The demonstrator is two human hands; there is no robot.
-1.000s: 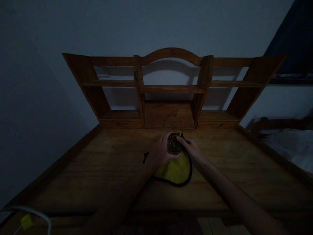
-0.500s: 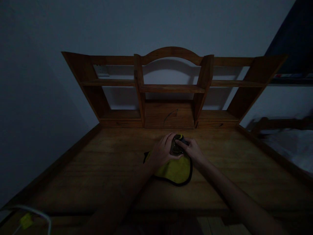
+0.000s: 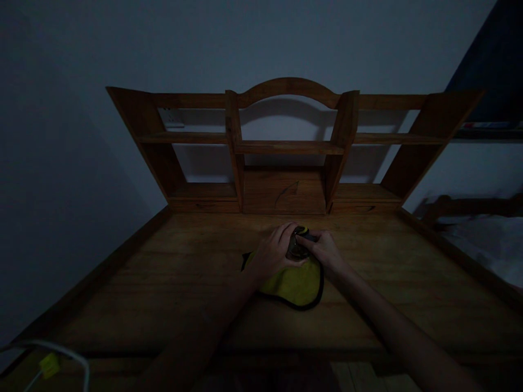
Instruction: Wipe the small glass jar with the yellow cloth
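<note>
My left hand [image 3: 273,251] is wrapped round a dark, shiny, rounded object [image 3: 295,250] that looks like glass; the dim light hides its exact kind. From the other side, my right hand [image 3: 323,250] presses its thumb against that object and pinches something dark grey, perhaps a fold of cloth. A strip of yellow shows at the object's far edge. Under both hands a yellow cloth [image 3: 300,288] with a black border lies spread on the wooden desk [image 3: 163,283]. Part of the cloth is hidden by my left hand and forearm.
A wooden shelf unit [image 3: 286,147] with low drawers [image 3: 204,206] stands along the desk's back edge, against the wall. At the lower left runs a pale cable [image 3: 67,351] with a yellow tag [image 3: 49,365]. Raised wooden edges border the desk's sides.
The whole view has shifted very slightly. Both hands keep their hold on the dark object, with little visible movement between them.
</note>
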